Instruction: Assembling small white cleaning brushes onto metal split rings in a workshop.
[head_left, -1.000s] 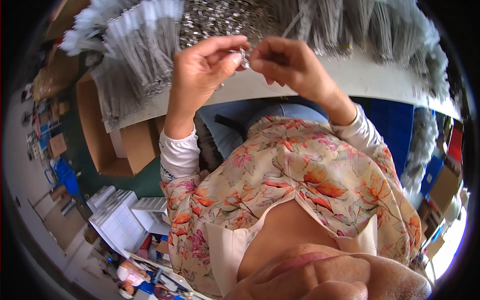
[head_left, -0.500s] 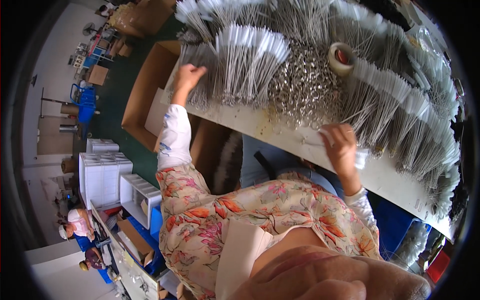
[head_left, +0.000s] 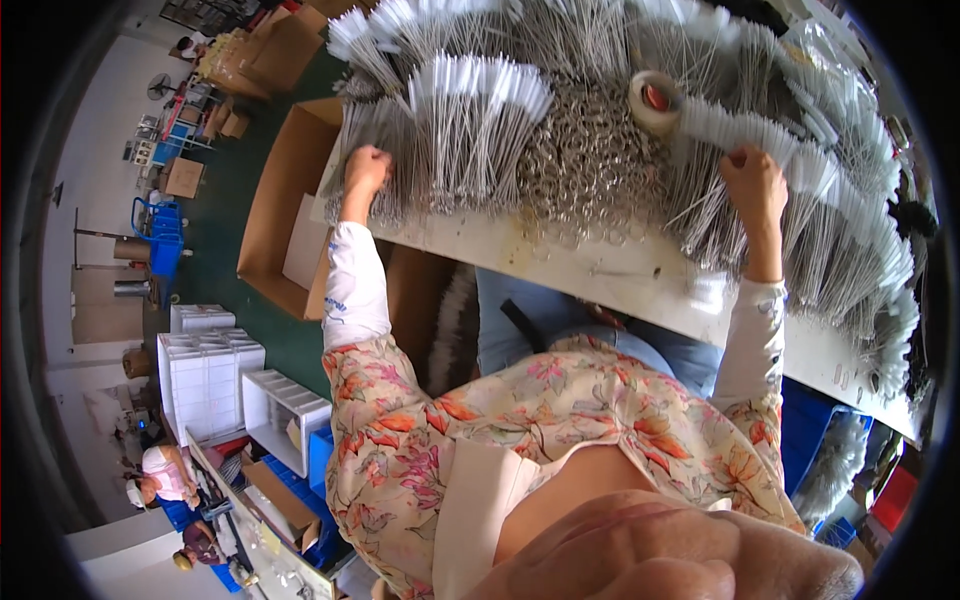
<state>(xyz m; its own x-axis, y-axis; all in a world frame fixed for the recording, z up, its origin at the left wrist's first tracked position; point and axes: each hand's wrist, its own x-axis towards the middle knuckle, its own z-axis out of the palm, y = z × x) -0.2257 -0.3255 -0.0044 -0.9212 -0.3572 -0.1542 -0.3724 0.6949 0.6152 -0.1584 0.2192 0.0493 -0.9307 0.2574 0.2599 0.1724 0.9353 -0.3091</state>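
Bundles of thin wire-handled brushes (head_left: 478, 110) with whitish bristle ends lie in rows across the white table (head_left: 560, 268). My left hand (head_left: 368, 170) is closed over the leftmost wires, near the table's left end; what its fingers hold is hidden. Farther right, my right hand (head_left: 755, 185) reaches over another bundle of brushes (head_left: 820, 235), its fingers bent together at the bristle ends. Whether a brush is in them does not show. A heap of shiny metal rings (head_left: 590, 165) lies between the two hands, with a roll of clear tape (head_left: 655, 103) at its far right.
An open cardboard box (head_left: 285, 200) stands left of the table. White plastic crates (head_left: 215, 375) and a blue cart (head_left: 157, 235) are on the green floor. At the lower left two people (head_left: 165, 475) sit by another table. A blue bin (head_left: 810, 425) is below the table's right side.
My right hand has moved from the table's front edge, below the rings, out to the right-hand brushes. My left hand stays by the leftmost wires, its fingers now more curled.
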